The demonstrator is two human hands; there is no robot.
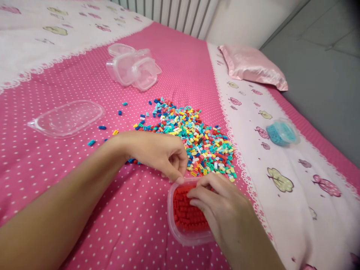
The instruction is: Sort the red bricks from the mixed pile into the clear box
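A small clear plastic container (174, 233) packed with red toy bricks (187, 212) rests on the bed in front of me. My left hand (160, 153) reaches across from the left, fingers curled under and thumb tip on the container's far-left rim; it appears to grip that corner. Over the red bricks, my right hand (222, 204) has its fingertips drawn together inside the container. Whatever those fingertips pinch is hidden. Just beyond both hands spreads a pile of loose mixed-colour bricks (194, 135), partly covered by my left hand.
A clear lid (69, 118) lies flat at the left. Several clear plastic containers (132, 67) are heaped farther back. On the right sits a container of blue bricks (281, 133), with a pink pillow (253, 67) behind. Stray bricks (102, 128) dot the pink dotted bedsheet (118, 228).
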